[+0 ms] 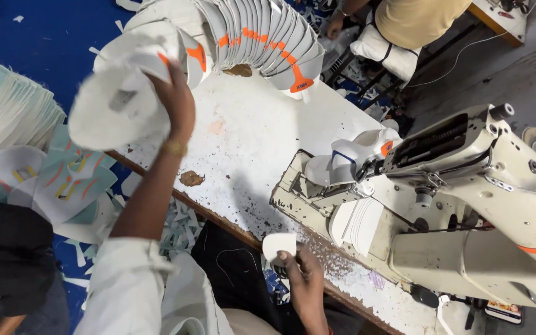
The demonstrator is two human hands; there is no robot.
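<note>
The left hand [175, 99] is closed on a white shoe upper [125, 93], raised at the far left beside the long curved stack of uppers [262, 37]. The right hand [299, 267] pinches a small white fabric piece [278, 244] at the table's near edge. Nest the upper squarely, keeping the small piece clear of the sewing machine [466, 205].

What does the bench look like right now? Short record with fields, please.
left hand: raised, holding a white shoe piece with orange trim
right hand: at the table edge, holding a small white cut piece
table: white, worn, brown spots
sewing machine: at right, a white shoe part at its needle
stack: a curved row of white and orange shoe pieces at the table's far end
other person: seated beyond the table
</note>
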